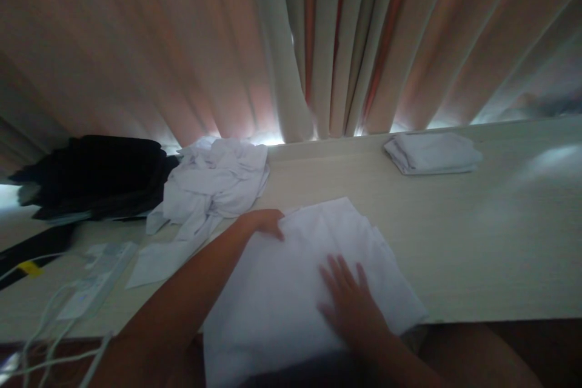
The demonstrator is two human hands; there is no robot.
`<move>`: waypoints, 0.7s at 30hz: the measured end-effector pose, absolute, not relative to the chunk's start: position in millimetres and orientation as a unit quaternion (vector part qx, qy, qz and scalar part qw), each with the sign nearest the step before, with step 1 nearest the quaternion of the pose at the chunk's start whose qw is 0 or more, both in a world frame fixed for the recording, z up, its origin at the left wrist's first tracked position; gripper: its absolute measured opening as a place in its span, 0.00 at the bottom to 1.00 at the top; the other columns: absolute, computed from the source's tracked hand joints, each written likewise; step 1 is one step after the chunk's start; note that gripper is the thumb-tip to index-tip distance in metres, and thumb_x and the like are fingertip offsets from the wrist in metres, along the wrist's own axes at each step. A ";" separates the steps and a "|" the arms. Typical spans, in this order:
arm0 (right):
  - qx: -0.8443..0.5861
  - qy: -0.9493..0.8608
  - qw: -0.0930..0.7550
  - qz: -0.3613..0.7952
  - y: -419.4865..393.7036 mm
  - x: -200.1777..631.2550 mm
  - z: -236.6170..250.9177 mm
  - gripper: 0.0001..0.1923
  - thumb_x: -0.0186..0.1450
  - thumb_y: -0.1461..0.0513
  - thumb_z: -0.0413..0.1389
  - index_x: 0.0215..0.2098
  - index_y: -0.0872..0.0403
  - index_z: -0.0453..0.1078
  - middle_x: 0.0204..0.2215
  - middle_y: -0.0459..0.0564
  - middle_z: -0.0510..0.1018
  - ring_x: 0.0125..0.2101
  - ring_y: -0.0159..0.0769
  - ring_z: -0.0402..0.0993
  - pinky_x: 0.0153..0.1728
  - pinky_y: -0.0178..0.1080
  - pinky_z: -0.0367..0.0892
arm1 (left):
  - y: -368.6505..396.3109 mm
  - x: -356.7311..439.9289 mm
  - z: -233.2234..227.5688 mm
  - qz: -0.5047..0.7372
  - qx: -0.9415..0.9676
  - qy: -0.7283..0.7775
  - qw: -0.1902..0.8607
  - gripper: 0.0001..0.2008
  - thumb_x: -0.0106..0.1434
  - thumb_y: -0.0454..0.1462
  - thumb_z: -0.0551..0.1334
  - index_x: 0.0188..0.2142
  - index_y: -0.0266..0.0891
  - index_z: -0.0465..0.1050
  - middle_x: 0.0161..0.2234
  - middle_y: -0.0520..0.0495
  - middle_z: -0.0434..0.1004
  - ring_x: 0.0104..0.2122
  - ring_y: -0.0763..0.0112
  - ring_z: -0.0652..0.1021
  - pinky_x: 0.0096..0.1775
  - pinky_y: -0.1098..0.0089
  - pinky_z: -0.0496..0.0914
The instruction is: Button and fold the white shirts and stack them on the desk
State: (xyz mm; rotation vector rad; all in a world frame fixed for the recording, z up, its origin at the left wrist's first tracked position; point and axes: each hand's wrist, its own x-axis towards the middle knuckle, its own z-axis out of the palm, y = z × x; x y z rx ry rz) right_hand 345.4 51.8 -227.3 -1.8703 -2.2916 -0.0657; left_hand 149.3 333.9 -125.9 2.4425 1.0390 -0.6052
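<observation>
Fingers point(341, 276) of both hands spread flat on white cloth point(291, 291) on table point(477, 254)

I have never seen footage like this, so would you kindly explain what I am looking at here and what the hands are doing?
There is no machine here: this is one picture from a camera worn on a person's head, looking forward and down at their own bare hands. The left hand lies at the far edge of a white cloth spread on a pale table; the right hand rests flat on top of it. Neither hand closes around anything. Farther back lie a crumpled white pile, a dark bundle and a folded white stack, with curtains behind. At the left edge are white cables.
</observation>
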 end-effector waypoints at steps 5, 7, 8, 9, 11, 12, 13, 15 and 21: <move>-0.629 -0.772 0.093 -0.005 51.8 345.7 -225.3 0.34 0.68 0.50 0.51 0.70 0.49 0.52 0.71 0.59 0.47 0.69 0.59 0.42 0.62 0.69 0.38 | 329.7 154.4 -129.2 -0.227 0.871 0.393 0.186 0.29 0.48 0.43 0.70 0.50 0.38 0.75 0.54 0.37 0.77 0.51 0.53 0.77 0.50 0.64 0.69; -0.629 -0.772 0.090 0.005 51.5 345.8 -224.1 0.35 0.68 0.50 0.51 0.70 0.50 0.51 0.71 0.59 0.47 0.69 0.60 0.42 0.62 0.69 0.37 | 327.8 154.6 -130.0 -0.226 0.869 0.401 0.182 0.25 0.50 0.42 0.69 0.48 0.38 0.76 0.53 0.37 0.78 0.51 0.53 0.77 0.50 0.63 0.69; -0.629 -0.772 0.090 0.009 51.3 345.8 -223.5 0.35 0.68 0.50 0.51 0.70 0.50 0.51 0.71 0.59 0.47 0.69 0.60 0.42 0.62 0.69 0.37 | 326.9 153.6 -130.3 -0.222 0.869 0.404 0.181 0.23 0.51 0.41 0.68 0.47 0.38 0.76 0.52 0.37 0.78 0.51 0.54 0.78 0.51 0.64 0.69; -0.629 -0.772 0.089 0.012 51.2 345.8 -223.1 0.35 0.68 0.50 0.51 0.70 0.50 0.51 0.71 0.60 0.47 0.69 0.60 0.42 0.62 0.69 0.37 | 326.1 151.8 -130.7 -0.217 0.869 0.407 0.181 0.22 0.52 0.41 0.67 0.48 0.39 0.76 0.53 0.38 0.77 0.51 0.55 0.77 0.51 0.64 0.68; -0.630 -0.771 0.090 0.016 51.2 345.6 -222.5 0.35 0.68 0.50 0.51 0.70 0.50 0.52 0.71 0.60 0.47 0.69 0.60 0.41 0.62 0.69 0.37 | 325.3 145.6 -131.1 -0.204 0.865 0.421 0.180 0.25 0.53 0.42 0.67 0.51 0.40 0.74 0.56 0.38 0.75 0.54 0.55 0.75 0.54 0.64 0.67; -0.631 -0.771 0.090 0.017 51.3 345.5 -222.5 0.35 0.68 0.51 0.51 0.70 0.50 0.51 0.71 0.60 0.47 0.69 0.59 0.41 0.62 0.69 0.37 | 325.3 141.6 -131.0 -0.200 0.862 0.431 0.178 0.28 0.52 0.42 0.67 0.53 0.41 0.72 0.57 0.38 0.74 0.56 0.54 0.74 0.54 0.63 0.66; -0.631 -0.770 0.090 0.019 51.4 345.5 -222.5 0.35 0.68 0.51 0.51 0.70 0.50 0.51 0.71 0.60 0.47 0.69 0.59 0.41 0.62 0.69 0.36 | 325.8 137.3 -130.5 -0.198 0.857 0.442 0.177 0.30 0.51 0.43 0.68 0.55 0.41 0.71 0.58 0.37 0.73 0.57 0.52 0.73 0.55 0.61 0.65; -0.632 -0.770 0.089 0.022 51.6 345.5 -222.6 0.35 0.68 0.51 0.51 0.71 0.50 0.50 0.71 0.59 0.47 0.69 0.59 0.41 0.63 0.69 0.36 | 327.8 129.2 -128.1 -0.202 0.846 0.459 0.180 0.33 0.48 0.45 0.70 0.54 0.38 0.71 0.58 0.33 0.72 0.57 0.48 0.73 0.54 0.58 0.66; -0.632 -0.769 0.090 0.024 51.3 345.1 -222.3 0.35 0.69 0.50 0.50 0.70 0.50 0.52 0.71 0.59 0.47 0.69 0.59 0.41 0.63 0.69 0.37 | 335.9 123.6 -113.2 -0.214 0.832 0.435 0.271 0.28 0.43 0.53 0.70 0.39 0.38 0.79 0.44 0.38 0.82 0.44 0.50 0.79 0.45 0.62 0.71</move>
